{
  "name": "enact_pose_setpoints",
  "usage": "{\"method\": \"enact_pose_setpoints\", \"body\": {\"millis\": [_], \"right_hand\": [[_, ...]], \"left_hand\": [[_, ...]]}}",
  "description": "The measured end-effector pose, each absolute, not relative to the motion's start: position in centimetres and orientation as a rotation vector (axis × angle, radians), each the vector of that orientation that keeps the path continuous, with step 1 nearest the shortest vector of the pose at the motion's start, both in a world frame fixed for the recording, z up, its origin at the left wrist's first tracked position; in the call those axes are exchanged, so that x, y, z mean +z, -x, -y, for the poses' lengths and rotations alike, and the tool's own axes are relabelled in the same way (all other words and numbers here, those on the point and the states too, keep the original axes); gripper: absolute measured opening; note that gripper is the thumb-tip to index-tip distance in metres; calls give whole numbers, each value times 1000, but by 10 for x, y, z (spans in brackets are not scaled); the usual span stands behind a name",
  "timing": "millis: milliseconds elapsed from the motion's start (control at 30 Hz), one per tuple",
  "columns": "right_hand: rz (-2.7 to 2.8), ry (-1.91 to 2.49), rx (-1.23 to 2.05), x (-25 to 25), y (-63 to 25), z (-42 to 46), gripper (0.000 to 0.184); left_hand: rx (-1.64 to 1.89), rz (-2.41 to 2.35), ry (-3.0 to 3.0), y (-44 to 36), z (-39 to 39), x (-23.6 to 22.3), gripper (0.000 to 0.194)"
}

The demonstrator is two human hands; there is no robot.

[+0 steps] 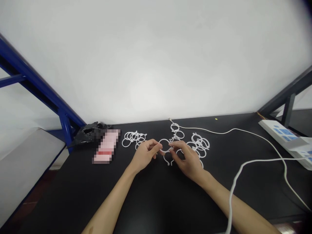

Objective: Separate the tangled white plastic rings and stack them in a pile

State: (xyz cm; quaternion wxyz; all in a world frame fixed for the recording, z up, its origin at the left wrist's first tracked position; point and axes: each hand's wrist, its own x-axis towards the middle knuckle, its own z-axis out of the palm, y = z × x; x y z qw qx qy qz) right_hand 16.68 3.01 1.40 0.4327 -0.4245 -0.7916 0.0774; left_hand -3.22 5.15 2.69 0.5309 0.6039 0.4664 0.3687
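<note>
Between my two hands a white curtain ring [163, 139] is held up over the black table. My left hand [145, 155] pinches its left side between thumb and fingers. The fingertips of my right hand [188, 160] close on its right side, covering part of the rim. Just below it, an unclasped ring [165, 159] shows its two separated ends; whether it touches the held ring is hard to tell. To the left lies a loose pile of white rings [131, 136]. Another pile [201, 143] lies right of my right hand, which partly hides it. More rings [179, 134] lie behind my hands.
A white cable [221, 133] runs across the black table [151, 198] and loops at the right front. At the left back are a black plastic bag [85, 135] and a blurred pink packet [107, 144]. A white-and-blue box [285, 135] stands right. Blue frame bars [44, 87] rise left.
</note>
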Motion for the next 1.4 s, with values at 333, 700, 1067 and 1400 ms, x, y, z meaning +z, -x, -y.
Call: {"method": "enact_pose_setpoints", "body": {"millis": [333,700,1067,1400], "right_hand": [[1987,979,176,16,-168,-30,19],[2031,952,190,15,-170,-31,11],[2033,976,255,18,-169,-30,8],[2091,945,206,11,-168,-36,16]], "left_hand": [[784,-1143,-1561,29,-49,30,31],[779,-1196,-1600,30,-49,31,38],[815,-1189,-1696,28,-48,25,36],[920,-1132,-2535,25,-42,12,39]]}}
